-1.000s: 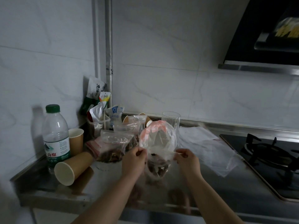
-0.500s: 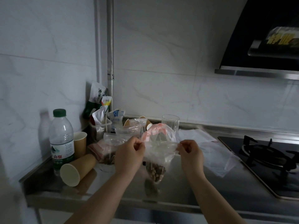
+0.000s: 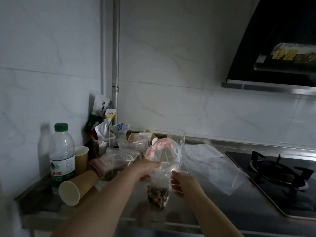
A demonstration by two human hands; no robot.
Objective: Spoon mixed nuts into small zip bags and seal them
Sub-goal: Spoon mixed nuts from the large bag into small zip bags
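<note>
Zip bag (image 3: 163,170), clear with a pink strip along its mouth, held upright above the front edge of the steel desk (image 3: 196,212), roughly midway along it. Mixed nuts (image 3: 158,195) fill only its bottom, which hangs free of the surface. Left hand (image 3: 147,169) grips the bag's left side about halfway up, fingers curled round the plastic. Right hand (image 3: 182,183) sits at the bag's right side with fingers bent toward it; whether it pinches the plastic or merely touches it cannot be told.

Left end of the desk: water bottle (image 3: 61,156) with green cap standing by the wall, an upright paper cup (image 3: 81,159) just beside it, and a second paper cup (image 3: 77,187) lying on its side, mouth toward the front edge. Toward the back corner: further filled bags (image 3: 119,161) and snack packets (image 3: 102,120). Near the back edge behind the held bag: a drinking glass (image 3: 177,138). To the right: flat empty bags (image 3: 210,166), then the gas hob (image 3: 277,175) at the right end.
</note>
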